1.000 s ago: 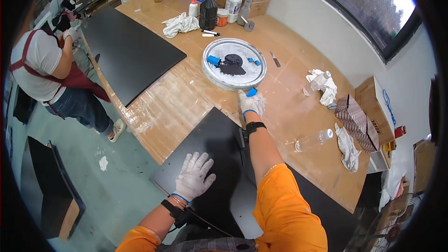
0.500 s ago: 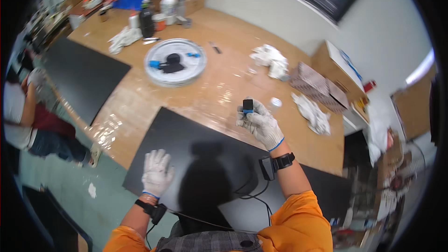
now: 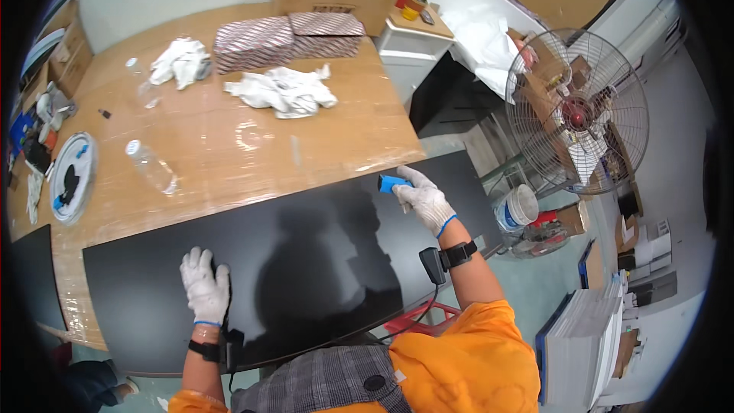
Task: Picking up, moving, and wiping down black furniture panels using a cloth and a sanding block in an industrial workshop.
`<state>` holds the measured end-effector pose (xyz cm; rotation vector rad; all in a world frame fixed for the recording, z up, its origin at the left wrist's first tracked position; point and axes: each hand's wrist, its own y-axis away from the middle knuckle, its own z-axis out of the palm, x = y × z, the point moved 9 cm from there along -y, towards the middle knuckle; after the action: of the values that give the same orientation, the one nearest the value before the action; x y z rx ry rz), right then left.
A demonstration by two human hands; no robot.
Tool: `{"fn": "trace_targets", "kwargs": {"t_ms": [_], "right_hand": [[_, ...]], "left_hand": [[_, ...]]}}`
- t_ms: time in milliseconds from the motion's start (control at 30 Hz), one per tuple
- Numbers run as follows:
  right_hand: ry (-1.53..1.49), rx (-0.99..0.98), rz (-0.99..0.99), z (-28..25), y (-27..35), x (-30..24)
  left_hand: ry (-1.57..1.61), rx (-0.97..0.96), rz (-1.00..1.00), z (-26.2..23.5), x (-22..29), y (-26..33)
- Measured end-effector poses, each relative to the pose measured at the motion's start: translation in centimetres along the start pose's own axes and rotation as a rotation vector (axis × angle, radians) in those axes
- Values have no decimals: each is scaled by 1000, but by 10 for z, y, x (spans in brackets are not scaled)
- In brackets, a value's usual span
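A long matte black panel [image 3: 176, 260] lies on the table in front of me. My left hand [image 3: 205, 287], in a white knit glove, rests on the panel's left part with its fingers stretched out. Near the panel's far right side, my gloved right hand [image 3: 420, 197] pinches a small blue block with a black end [image 3: 393, 183] between thumb and fingers. I cannot tell whether the block touches the panel. A dark shadow falls across the panel between my hands. Both wrists carry black strapped devices.
Beyond the panel, the wooden table [image 3: 352, 134] holds a clear bottle [image 3: 157, 170], white rags [image 3: 283, 92] and patterned boxes [image 3: 252, 42]. A round white lid [image 3: 90, 172] with black and blue items lies left. A large fan [image 3: 577, 111] and white bucket [image 3: 521, 205] stand right.
My view has swung to the right, bringing the fan and bucket into sight. My right hand, still holding the block, has come over the panel's right part. My left hand stays on the panel.
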<state>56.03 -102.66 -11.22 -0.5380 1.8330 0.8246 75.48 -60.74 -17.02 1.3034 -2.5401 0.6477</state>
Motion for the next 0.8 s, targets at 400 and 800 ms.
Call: {"fn": "trace_targets", "kwargs": {"t_ms": [400,800], "right_hand": [[603,457,-124,-298,-89,87],[1072,332,51,-295,-201,77]], "left_hand": [[-100,-28,106,121,172,-40],[-138,-80,42,122,165,-40]]}}
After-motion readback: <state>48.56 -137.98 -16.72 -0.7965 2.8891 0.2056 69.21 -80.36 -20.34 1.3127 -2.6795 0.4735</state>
